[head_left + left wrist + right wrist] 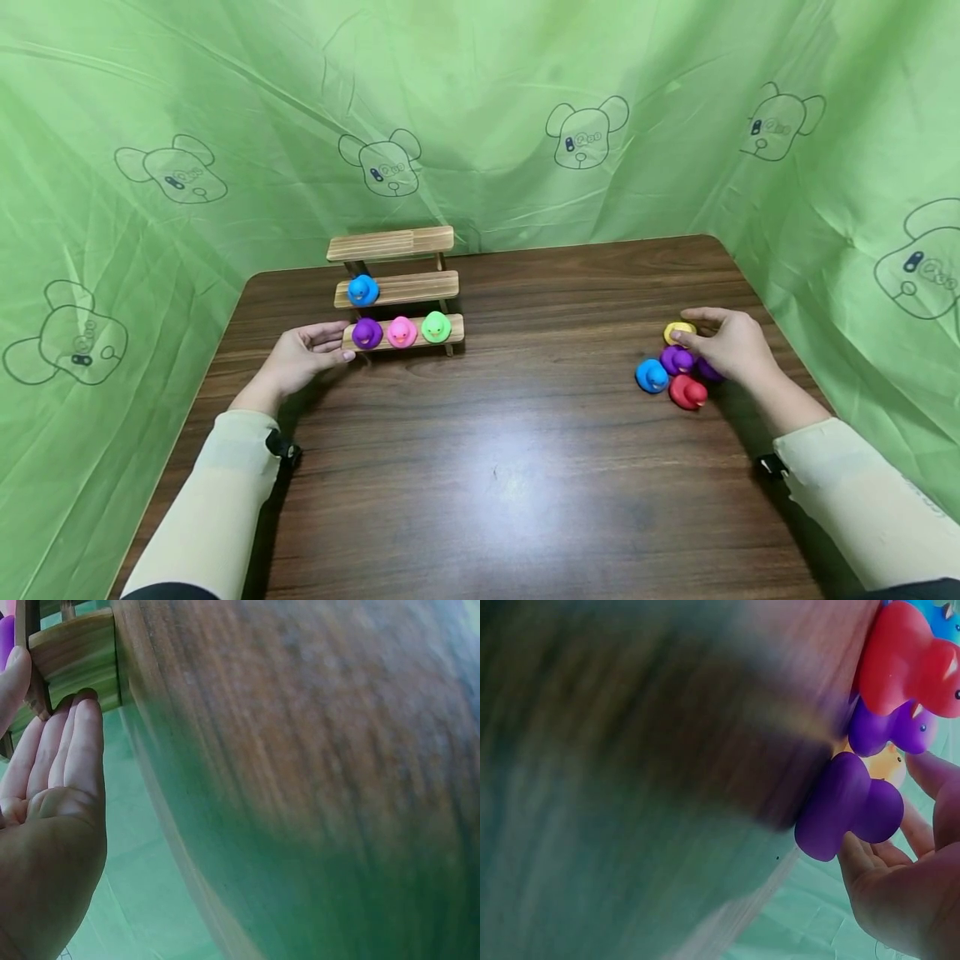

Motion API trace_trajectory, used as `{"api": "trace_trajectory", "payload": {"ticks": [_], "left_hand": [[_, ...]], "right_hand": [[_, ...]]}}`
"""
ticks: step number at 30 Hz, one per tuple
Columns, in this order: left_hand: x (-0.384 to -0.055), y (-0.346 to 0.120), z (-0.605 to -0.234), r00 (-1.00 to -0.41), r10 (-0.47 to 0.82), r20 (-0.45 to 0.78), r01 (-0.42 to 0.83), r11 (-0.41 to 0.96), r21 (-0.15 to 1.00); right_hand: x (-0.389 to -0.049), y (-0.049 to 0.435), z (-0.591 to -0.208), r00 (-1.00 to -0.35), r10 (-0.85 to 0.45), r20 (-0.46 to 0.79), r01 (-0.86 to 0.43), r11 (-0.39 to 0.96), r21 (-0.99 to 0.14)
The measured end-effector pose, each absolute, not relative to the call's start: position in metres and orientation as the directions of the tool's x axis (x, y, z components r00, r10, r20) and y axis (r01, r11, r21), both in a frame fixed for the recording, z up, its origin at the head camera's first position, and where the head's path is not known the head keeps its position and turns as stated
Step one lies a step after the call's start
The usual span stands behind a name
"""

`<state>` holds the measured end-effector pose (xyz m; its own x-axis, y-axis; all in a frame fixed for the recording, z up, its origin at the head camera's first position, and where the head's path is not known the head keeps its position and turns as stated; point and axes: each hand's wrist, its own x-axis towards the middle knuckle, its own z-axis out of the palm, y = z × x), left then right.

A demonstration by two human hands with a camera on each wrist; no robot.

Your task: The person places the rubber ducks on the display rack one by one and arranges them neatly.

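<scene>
My left hand [297,360] is at the left end of the lowest step of a wooden three-step display stand [405,288], pinching that end between thumb and fingers. A purple rubber duck [367,333], a pink duck [402,332] and a green duck [437,327] sit along this step. One blue duck [363,290] sits on the middle step. At the right, my right hand [731,346] has thumb and fingers around a yellow duck [678,334]. In the right wrist view the yellow duck [886,766] is partly hidden behind purple ducks [847,806].
Beside the right hand, a second blue duck [652,376], a red duck [688,392] and two purple ducks [677,360] lie close together on the brown wooden table [510,433]. Green printed cloth [480,108] surrounds the table's back and sides.
</scene>
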<state>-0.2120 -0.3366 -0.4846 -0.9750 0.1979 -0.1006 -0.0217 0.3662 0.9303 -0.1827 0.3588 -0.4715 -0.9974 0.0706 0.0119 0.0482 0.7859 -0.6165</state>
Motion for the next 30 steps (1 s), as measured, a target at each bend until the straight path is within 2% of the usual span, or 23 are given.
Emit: {"api": "trace_trajectory", "payload": {"ticks": [17,30], "left_hand": [[-0.2142,-0.337,-0.4854,-0.972,0.199,-0.124,-0.044,0.363,0.931],[-0.2131,-0.3359,-0.4838,-0.971,0.192,-0.14,-0.063,0.359,0.931]], "right_hand": [[-0.1836,0.3566,-0.4761,-0.998,0.055,0.012,0.037,0.799,-0.601],[-0.1822,0.3569,-0.4693,-0.989,0.134,0.06,0.068,0.78,-0.622]]}}
